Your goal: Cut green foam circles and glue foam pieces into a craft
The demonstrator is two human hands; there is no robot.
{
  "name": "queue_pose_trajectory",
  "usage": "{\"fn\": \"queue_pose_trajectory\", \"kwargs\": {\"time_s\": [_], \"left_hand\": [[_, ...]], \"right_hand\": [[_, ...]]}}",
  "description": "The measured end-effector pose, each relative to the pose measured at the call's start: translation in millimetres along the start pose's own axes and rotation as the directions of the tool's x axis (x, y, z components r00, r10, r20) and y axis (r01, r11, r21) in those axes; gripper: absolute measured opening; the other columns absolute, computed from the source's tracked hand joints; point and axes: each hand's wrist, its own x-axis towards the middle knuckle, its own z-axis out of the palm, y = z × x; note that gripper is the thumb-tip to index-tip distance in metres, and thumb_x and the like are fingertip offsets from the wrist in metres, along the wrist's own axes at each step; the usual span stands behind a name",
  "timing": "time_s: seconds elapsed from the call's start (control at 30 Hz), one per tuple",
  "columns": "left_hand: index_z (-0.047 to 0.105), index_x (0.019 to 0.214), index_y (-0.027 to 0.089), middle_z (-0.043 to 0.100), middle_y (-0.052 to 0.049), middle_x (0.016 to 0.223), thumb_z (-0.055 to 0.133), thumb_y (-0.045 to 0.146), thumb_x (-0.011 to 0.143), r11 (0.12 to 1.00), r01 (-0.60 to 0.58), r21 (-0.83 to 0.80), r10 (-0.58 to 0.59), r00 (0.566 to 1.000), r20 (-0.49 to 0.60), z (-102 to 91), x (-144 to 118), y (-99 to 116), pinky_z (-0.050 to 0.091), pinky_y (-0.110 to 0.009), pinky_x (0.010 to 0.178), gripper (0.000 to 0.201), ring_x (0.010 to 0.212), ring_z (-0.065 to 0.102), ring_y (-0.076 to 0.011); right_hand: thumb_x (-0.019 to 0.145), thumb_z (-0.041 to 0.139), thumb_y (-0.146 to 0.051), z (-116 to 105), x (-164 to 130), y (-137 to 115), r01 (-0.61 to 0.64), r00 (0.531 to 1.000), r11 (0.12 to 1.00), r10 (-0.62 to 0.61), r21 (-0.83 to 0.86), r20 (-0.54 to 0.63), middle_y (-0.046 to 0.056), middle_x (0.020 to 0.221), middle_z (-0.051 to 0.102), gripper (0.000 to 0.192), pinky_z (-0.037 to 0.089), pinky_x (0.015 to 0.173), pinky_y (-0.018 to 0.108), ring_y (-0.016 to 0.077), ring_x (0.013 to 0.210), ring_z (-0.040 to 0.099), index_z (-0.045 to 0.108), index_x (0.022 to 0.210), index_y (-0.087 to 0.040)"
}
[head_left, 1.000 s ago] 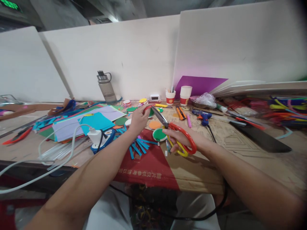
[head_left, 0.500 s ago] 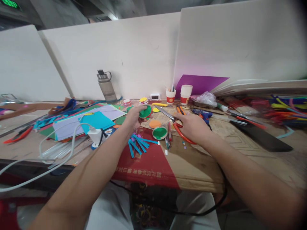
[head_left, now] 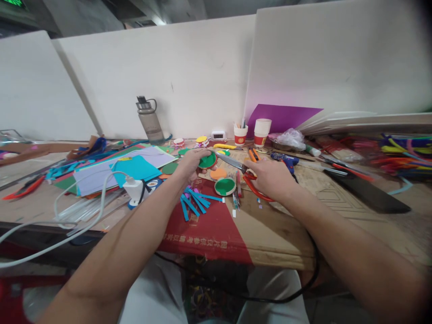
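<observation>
Your left hand pinches a green disc with a red rim, fingers curled on its left edge, held just above the counter. Your right hand is closed through the red handles of the scissors. Blades point to 10 o'clock, long axis running from the right hand to the disc, tip just beside the disc's right edge; whether it touches, can't tell. Blades look near shut. The disc sits at 9 o'clock from the right hand, and the left hand is the nearer one.

One more green disc lies flat at 6 o'clock from the held one, one orange disc between them. Blue strips, several, lie fanned at 7 o'clock. Two cups at 12, one bottle at 11.
</observation>
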Motion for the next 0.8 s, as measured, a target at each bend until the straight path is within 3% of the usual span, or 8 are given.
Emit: {"fn": "queue_pose_trajectory", "kwargs": {"time_s": [0.33, 0.8], "left_hand": [[0.060, 0.072, 0.014, 0.061, -0.001, 0.055, 0.062, 0.023, 0.068, 0.997, 0.075, -0.003, -0.075, 0.997, 0.000, 0.5, 0.9, 0.8, 0.028, -0.017, 0.031, 0.010, 0.043, 0.059, -0.0123], [0.056, 0.071, 0.012, 0.060, -0.003, 0.051, 0.061, 0.019, 0.071, 0.987, 0.157, 0.021, -0.156, 0.987, -0.042, 1.7, 0.6, 1.9, 0.028, -0.017, 0.030, 0.008, 0.040, 0.057, -0.0130]], "right_hand": [[0.092, 0.042, -0.039, -0.6, 1.9, 2.5, 0.022, 0.999, 0.999, -0.021, -0.041, 0.026, 0.014, 0.101, 0.070, 0.038, 0.039, 0.064, 0.032, 0.0288, 0.088, 0.066, 0.058, 0.123, -0.025], [0.089, 0.045, -0.023, 0.1, 2.3, 1.0, 0.054, 0.998, 0.997, -0.054, -0.050, 0.012, 0.015, 0.096, 0.072, 0.034, 0.039, 0.063, 0.032, 0.0284, 0.084, 0.067, 0.061, 0.118, -0.022]]}}
